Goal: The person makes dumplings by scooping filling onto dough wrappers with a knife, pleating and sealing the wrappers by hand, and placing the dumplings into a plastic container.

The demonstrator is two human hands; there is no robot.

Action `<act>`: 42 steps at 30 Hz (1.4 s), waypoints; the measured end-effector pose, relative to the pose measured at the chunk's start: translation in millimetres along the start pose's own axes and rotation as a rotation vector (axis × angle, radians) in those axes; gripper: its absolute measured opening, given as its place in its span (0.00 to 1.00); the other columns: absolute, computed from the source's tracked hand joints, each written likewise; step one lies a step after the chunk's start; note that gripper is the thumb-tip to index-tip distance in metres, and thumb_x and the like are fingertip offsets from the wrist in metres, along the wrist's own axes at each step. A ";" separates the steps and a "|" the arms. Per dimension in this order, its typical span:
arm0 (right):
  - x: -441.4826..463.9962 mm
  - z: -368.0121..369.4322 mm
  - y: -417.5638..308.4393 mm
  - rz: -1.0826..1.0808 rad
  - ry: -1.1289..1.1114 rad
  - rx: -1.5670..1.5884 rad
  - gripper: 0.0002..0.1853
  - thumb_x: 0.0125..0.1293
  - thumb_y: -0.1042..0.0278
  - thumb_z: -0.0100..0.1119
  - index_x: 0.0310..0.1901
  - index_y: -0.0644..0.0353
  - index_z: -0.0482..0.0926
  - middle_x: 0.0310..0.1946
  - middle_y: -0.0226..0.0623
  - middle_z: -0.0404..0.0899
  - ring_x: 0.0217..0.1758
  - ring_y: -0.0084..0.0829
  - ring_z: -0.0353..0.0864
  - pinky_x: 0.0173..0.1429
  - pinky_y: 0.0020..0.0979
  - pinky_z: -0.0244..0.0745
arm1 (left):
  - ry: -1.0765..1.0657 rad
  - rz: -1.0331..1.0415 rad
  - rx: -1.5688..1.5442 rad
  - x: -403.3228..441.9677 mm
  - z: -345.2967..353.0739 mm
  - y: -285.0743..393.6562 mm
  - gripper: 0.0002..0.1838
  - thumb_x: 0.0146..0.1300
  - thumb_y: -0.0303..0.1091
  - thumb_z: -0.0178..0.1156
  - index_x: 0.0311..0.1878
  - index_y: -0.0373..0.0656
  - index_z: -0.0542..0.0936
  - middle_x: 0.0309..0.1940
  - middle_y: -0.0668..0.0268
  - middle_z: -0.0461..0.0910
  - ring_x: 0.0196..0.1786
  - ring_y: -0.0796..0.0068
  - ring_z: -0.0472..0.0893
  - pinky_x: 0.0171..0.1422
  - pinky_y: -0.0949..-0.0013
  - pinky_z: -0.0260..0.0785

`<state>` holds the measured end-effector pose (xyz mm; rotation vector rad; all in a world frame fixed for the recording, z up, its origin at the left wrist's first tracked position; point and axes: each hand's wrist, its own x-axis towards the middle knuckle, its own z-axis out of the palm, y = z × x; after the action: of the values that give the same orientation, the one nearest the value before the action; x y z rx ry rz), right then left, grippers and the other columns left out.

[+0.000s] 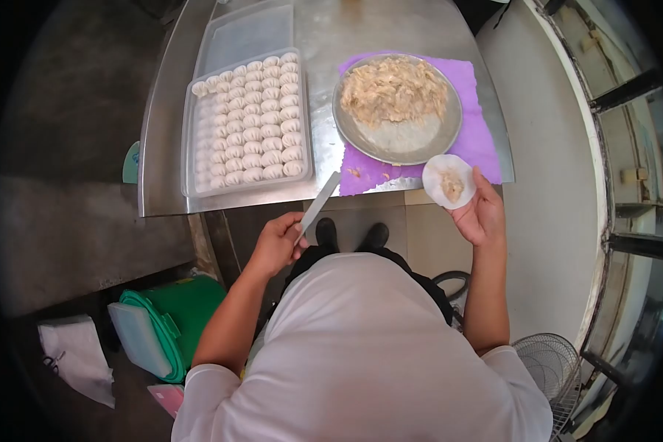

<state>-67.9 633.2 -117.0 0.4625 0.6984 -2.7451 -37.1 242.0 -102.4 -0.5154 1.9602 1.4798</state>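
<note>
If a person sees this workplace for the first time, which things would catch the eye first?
Probably the rows of pale pleated dumplings come first, packed in a translucent tray on the left of the metal table. The bright purple cloth on the right would follow, lying under a round pan of chunky filling. Nearer, the right hand holds a round white wrapper with filling on it, and the left hand a flat blade.

The worktop (pixel 322 96) reflects soft sheen at twelve o'clock; illumination dims toward ten. Fisheye distortion curves the edges. Corners are black.
</note>
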 end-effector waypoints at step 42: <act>18.0 -38.9 -10.7 -0.037 0.070 0.039 0.25 0.81 0.57 0.48 0.68 0.69 0.68 0.66 0.51 0.76 0.69 0.46 0.76 0.73 0.49 0.72 | -0.409 0.273 0.398 86.9 61.0 144.8 0.16 0.73 0.27 0.59 0.61 0.38 0.83 0.37 0.57 0.86 0.39 0.70 0.82 0.48 0.64 0.74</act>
<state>-78.7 658.6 -151.6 0.5620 0.6783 -2.7931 -178.1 348.1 -69.5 0.2207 1.9635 1.1801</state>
